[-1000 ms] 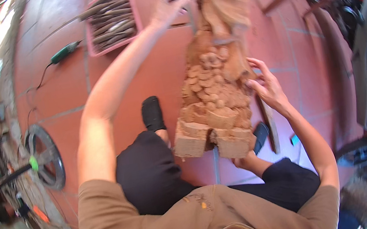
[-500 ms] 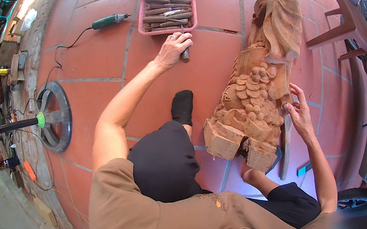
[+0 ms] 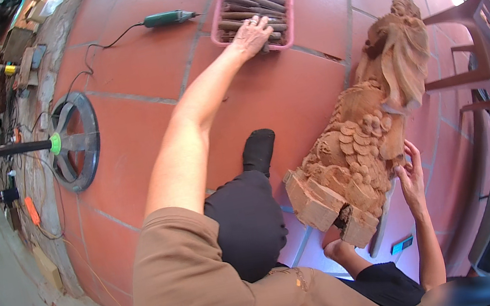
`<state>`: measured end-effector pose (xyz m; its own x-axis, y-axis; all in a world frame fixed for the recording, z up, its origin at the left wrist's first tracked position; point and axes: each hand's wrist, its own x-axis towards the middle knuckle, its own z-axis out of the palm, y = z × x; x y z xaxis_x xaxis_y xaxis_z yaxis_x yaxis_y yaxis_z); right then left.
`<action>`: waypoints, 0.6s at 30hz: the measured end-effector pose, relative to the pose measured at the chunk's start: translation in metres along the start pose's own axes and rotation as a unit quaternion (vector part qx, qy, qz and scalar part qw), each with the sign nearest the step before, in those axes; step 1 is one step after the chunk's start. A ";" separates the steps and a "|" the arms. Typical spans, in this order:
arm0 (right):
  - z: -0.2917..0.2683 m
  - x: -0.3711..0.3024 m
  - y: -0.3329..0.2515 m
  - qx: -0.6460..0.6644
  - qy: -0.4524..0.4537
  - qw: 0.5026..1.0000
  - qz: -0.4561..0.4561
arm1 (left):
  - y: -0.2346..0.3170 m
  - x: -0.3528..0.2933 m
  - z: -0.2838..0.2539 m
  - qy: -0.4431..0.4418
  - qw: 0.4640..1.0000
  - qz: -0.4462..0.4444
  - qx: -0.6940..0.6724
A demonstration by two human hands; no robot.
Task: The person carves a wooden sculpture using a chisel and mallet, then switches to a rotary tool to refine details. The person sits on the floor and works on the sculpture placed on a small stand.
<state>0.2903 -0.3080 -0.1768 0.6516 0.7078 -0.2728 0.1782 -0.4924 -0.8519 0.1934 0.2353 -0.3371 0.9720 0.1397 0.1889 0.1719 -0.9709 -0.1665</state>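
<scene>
My left hand (image 3: 253,36) rests at the front rim of a pink plastic basket (image 3: 292,6) full of carving tools (image 3: 262,2). Its fingers curl down among the wooden handles, hiding the fingertips. A dark handle end shows beneath the palm, apparently the carving tool in its grip. To the right, a large carved wooden statue (image 3: 363,140) lies on the floor, a robed figure above with rounded scale-like shapes below and its blocky base toward me. My right hand (image 3: 413,180) grips the statue's right edge, thumb against the wood. A long wooden strip (image 3: 380,231) lies beside the base.
A green corded power tool (image 3: 169,18) lies left of the basket. Further left stand a round black fan base (image 3: 87,140) and cluttered items along the wall. A brown plastic chair (image 3: 469,80) is right of the statue. A small blue-and-black item (image 3: 402,245) lies near my right forearm.
My left hand has moved forward with the wooden-handled carving tool, from in front of the basket onto the tools in it. My right hand stays at the statue's edge. The view has shifted.
</scene>
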 end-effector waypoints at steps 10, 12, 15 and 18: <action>0.000 0.000 0.008 0.025 0.007 1.000 -0.006 | -0.013 -0.078 0.021 0.069 0.955 -0.249 -0.143; 0.001 -0.001 0.005 0.020 0.003 1.000 -0.003 | -0.018 -0.096 0.018 0.030 0.967 -0.230 -0.110; 0.000 0.001 0.008 0.024 0.009 1.000 -0.012 | -0.013 -0.097 0.018 0.033 0.959 -0.242 -0.142; -0.001 0.002 0.006 -0.009 -0.004 0.999 -0.035 | -0.012 -0.092 0.026 0.088 0.954 -0.239 -0.155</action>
<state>0.2937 -0.3098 -0.1824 0.6316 0.7442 -0.2171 0.2362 -0.4515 -0.8605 0.1065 0.2388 -0.3774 0.7470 0.5737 0.3360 0.5072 -0.8185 0.2699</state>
